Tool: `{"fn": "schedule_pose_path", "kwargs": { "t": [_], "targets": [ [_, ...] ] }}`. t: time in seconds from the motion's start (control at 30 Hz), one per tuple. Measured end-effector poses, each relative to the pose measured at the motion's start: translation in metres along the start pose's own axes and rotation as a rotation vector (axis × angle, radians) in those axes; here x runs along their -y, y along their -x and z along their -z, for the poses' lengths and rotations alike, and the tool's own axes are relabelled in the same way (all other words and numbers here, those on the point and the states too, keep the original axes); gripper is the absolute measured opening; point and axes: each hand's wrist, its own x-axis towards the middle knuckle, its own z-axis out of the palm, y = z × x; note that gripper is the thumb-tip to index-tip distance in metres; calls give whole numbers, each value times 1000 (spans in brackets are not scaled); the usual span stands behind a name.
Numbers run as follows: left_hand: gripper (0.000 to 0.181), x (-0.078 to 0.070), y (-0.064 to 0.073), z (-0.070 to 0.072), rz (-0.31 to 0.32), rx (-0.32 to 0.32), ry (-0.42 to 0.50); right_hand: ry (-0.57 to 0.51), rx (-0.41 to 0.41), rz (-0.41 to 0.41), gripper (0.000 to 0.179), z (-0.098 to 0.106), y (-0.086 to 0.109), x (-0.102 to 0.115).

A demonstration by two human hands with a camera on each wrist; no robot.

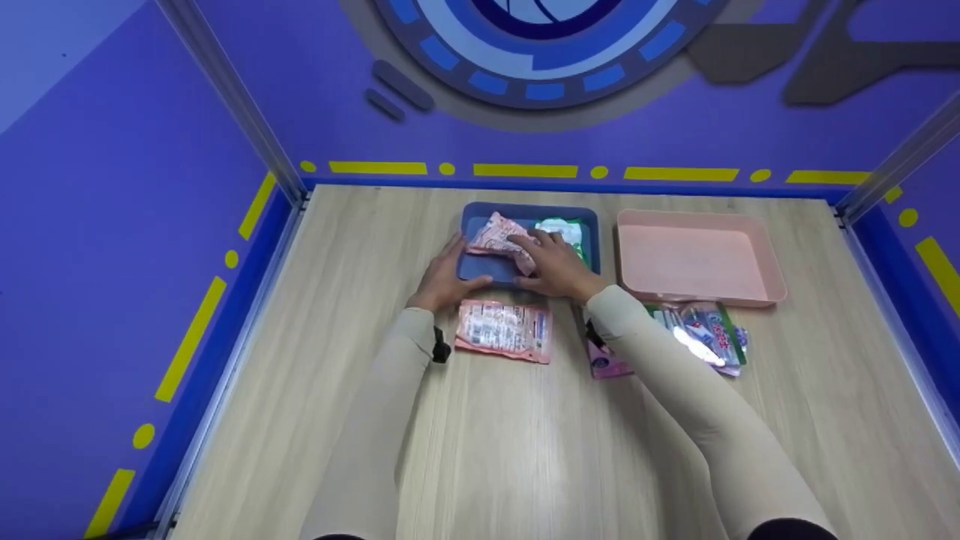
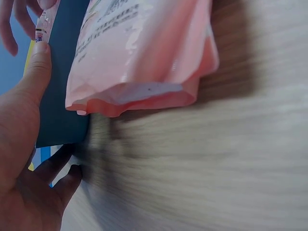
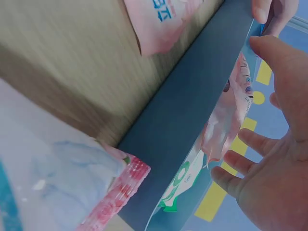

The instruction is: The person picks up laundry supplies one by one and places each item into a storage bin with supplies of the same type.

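Observation:
The blue tray stands at the back middle of the table. A pink packet and a green-and-white packet lie in it. My left hand holds the tray's front left corner, thumb at the front rim and fingers along the left side. Over the tray's right part is my right hand, its fingers spread beside the pink packet and its thumb by the front rim. Whether those fingertips touch the packet is unclear. Another pink packet lies on the table before the tray.
A pink tray stands right of the blue one. In front of it lie several packets, partly under my right forearm; a purple packet shows beside them. Purple panels border the table at the back and sides.

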Motion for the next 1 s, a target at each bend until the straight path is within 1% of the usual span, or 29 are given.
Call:
{"fn": "schedule_pose_path", "kwargs": {
  "t": [0.13,0.33,0.4,0.57,0.77,1.0],
  "targets": [
    [102,-2,1,0,19,5,2,-12,-1,8,80,1,10,1],
    [102,-2,4,3,12,5,9,-9,-18,55,82,2,22,5],
    [102,-2,4,4,13,6,6,-11,-18,59,83,3,25,8],
    [102,-2,3,3,17,13,-2,1,-2,44,84,3,35,14],
    [101,-4,5,2,29,13,2,23,18,67,86,2,50,21],
    [102,-5,6,2,-1,4,-11,0,65,57,85,-3,60,27]
  ]
}}
